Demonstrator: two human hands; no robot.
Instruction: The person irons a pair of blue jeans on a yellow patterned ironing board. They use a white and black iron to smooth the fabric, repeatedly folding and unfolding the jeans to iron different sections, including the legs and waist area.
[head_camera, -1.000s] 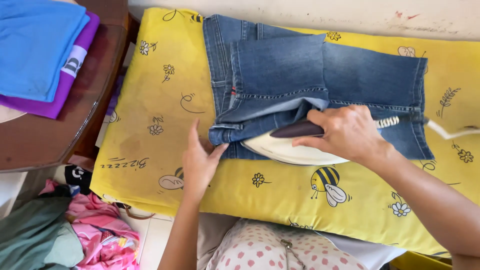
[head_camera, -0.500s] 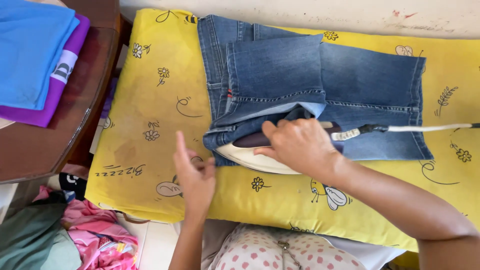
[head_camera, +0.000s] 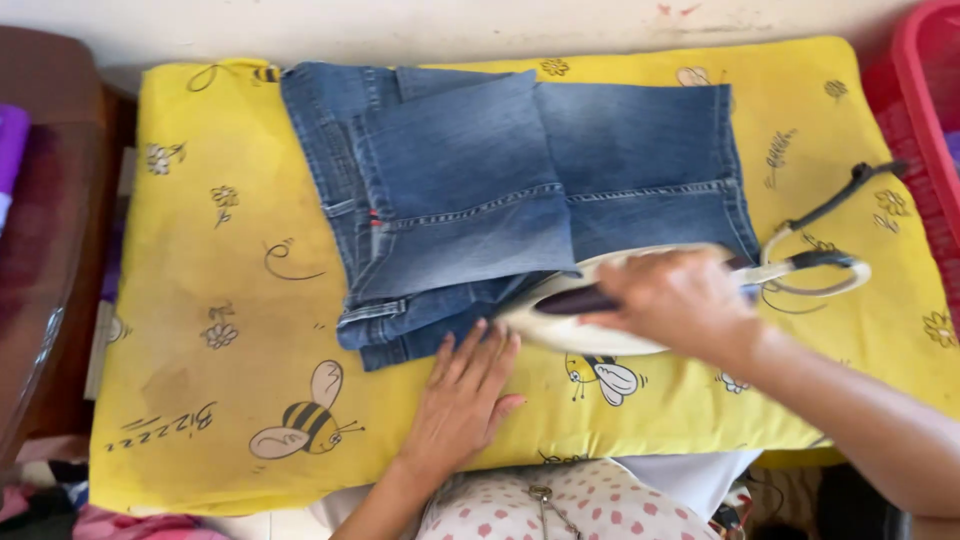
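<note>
Folded blue denim jeans (head_camera: 500, 210) lie across the upper centre of the frame on the yellow padded cloth printed with bees and flowers (head_camera: 200, 300). The denim looks thick, soft and moderately heavy; judge it best held flat at the hems or waistband, where seams give grip. Your left hand (head_camera: 465, 395) rests open and flat, fingers spread, at the lower edge of the jeans, touching the fabric. Your right hand (head_camera: 680, 300) is closed around the dark handle of the cream-coloured clothes iron (head_camera: 580, 325), which sits on the jeans' lower right edge, just beside your left fingertips. Its cord (head_camera: 830, 215) trails right.
</note>
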